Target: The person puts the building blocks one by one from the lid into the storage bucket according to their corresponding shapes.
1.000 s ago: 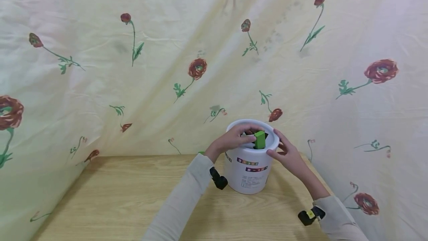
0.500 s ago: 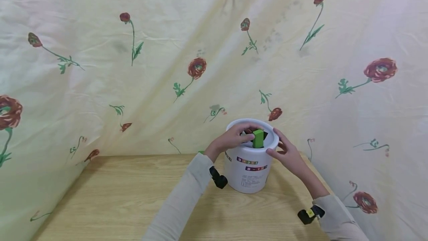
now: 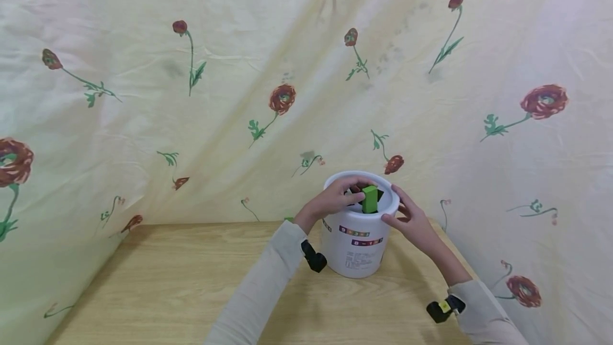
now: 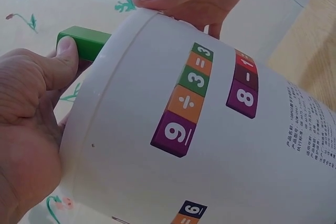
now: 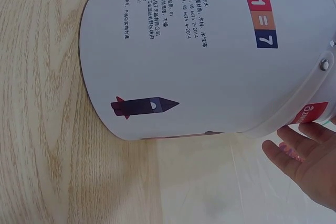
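Note:
A white bucket with printed number sums stands on the table, its round rim uppermost. Out of the dark opening in its recessed lid sticks a green rectangular block, upright; its lower end is hidden. My left hand reaches over the rim and pinches this block, with the thumb on its near side and the other fingers mostly hidden. At the right side of the bucket, my right hand touches the rim with spread thumb and fingers; its fingers look fairly straight in the right wrist view.
The wooden table ends at a flower-printed cloth behind and at both sides. A small green thing shows at the table's back edge, partly behind the left wrist. A wire handle's pivot sits on the bucket's side.
The green block has turned a little and shifted slightly left in the left hand. The right hand and the bucket have stayed in place.

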Action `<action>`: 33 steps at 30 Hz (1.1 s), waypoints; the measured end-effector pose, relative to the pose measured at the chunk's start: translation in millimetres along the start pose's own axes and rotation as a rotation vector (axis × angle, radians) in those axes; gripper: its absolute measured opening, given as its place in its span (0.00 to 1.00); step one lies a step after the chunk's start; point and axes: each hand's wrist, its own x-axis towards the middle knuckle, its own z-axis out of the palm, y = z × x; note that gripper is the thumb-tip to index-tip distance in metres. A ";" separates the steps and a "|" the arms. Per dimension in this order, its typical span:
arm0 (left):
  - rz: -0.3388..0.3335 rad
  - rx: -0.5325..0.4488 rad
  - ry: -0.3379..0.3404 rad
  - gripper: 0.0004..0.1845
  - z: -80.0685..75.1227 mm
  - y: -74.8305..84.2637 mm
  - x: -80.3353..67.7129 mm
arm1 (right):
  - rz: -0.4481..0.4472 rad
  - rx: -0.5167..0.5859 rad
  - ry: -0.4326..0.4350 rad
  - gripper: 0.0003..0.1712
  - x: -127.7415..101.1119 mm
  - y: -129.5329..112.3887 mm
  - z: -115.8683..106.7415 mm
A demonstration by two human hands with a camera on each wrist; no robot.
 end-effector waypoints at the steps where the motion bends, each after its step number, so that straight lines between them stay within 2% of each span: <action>1: 0.005 0.005 0.002 0.19 0.2 0.5 0.3 | -0.002 0.000 0.000 0.50 0.0 0.3 -0.2; 4: 0.011 0.028 0.004 0.19 0.5 1.5 1.9 | -0.005 -0.002 -0.001 0.49 -0.2 0.6 -1.0; 9: -0.023 0.067 0.014 0.20 -1.0 2.7 3.6 | 0.000 -0.004 -0.002 0.50 -1.1 0.3 -2.0; 14: -0.042 0.061 0.016 0.19 -2.0 3.0 4.0 | 0.005 -0.003 -0.002 0.50 -1.9 0.9 -1.5; 20: -0.047 0.060 -0.009 0.20 -2.8 6.1 4.6 | 0.004 0.000 0.001 0.50 -2.6 -0.3 -1.6; 33: -0.001 0.060 -0.092 0.20 -6.5 10.0 7.4 | -0.003 0.009 -0.006 0.50 -1.2 0.3 -0.5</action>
